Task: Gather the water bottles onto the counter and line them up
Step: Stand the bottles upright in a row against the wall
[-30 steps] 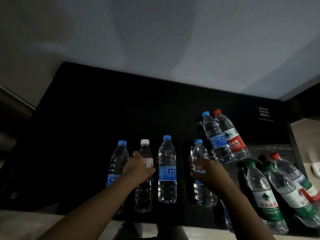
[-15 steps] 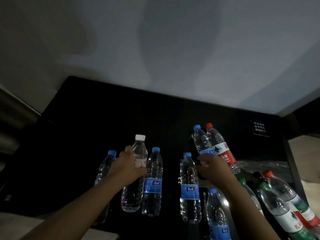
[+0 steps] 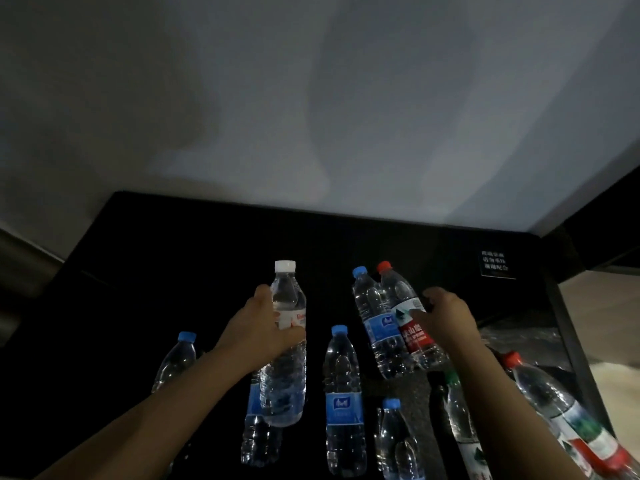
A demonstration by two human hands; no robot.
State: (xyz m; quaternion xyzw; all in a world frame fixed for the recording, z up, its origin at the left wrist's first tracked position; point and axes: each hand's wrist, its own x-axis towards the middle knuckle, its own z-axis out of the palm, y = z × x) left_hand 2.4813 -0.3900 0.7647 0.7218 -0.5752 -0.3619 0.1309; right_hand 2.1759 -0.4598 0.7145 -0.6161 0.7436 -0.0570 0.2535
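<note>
Item 1: white-capped bottle (image 3: 288, 344), clear, held upright in the left grip (image 3: 263, 329), whose fingers are wrapped round its label band. Its base overlaps a blue-labelled bottle (image 3: 254, 424) standing behind it; whether the base touches the worktop (image 3: 166, 271) cannot be told.

Item 2: red-capped bottle (image 3: 403, 320), red-and-white label, far right of centre on the black worktop, leaning left and touching a far blue-capped bottle (image 3: 375, 323). The right grip (image 3: 446, 320) is at its right side with the thumb on the label; whether the grip is closed round it cannot be told.

Item 3: centre blue-capped bottle (image 3: 343, 400), upright, between the two arms.

Item 4: left blue-capped bottle (image 3: 175, 362), left of the left forearm.

Item 5: near blue-capped bottle (image 3: 398, 441), at the near edge.

Item 6: green-capped bottle (image 3: 460, 410), partly hidden by the right forearm.

Item 7: right red-capped bottle (image 3: 550, 407), tilted, near right corner.

Fixture: small sign (image 3: 495, 265) with white text, far right corner.
</note>
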